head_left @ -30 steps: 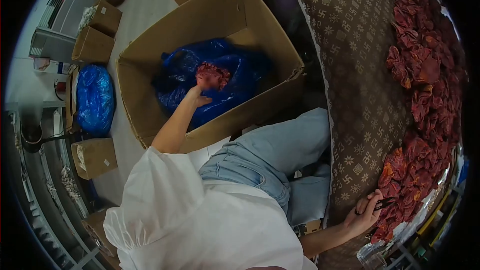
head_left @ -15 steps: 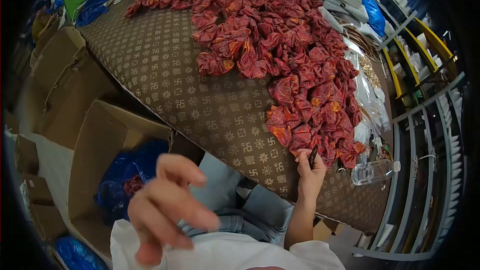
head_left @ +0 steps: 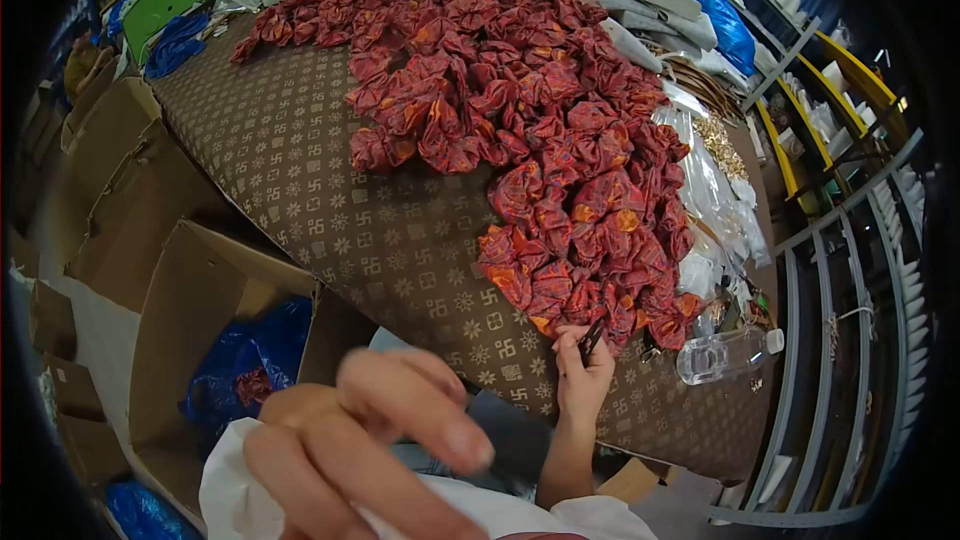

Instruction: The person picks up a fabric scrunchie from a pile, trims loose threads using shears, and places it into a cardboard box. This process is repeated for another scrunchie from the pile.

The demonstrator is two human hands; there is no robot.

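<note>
My right hand [head_left: 585,360] rests at the near end of a heap of red patterned gathered-cloth pieces [head_left: 560,230]. Its fingers close round a small black tool [head_left: 592,337] that looks like thread snips, and the fingertips overlap the nearest red cloth. Large and close to the camera, my left hand [head_left: 370,440] hangs over my lap, slightly blurred. Its fingers are apart and loosely bent, with nothing seen in them. Under the heap lies a brown patterned cover [head_left: 400,260] on the table.
A clear plastic bottle [head_left: 730,355] lies right of my right hand. On the left stands an open cardboard box [head_left: 160,340] with a blue plastic bag [head_left: 275,340] and some red cloth inside. Metal shelving [head_left: 830,360] runs along the right. Clear plastic bags [head_left: 700,190] lie beside the heap.
My left hand has moved right and nearer the camera. The view has shifted, so the heap and my right hand appear further left. The right hand keeps its hold on the black tool.
</note>
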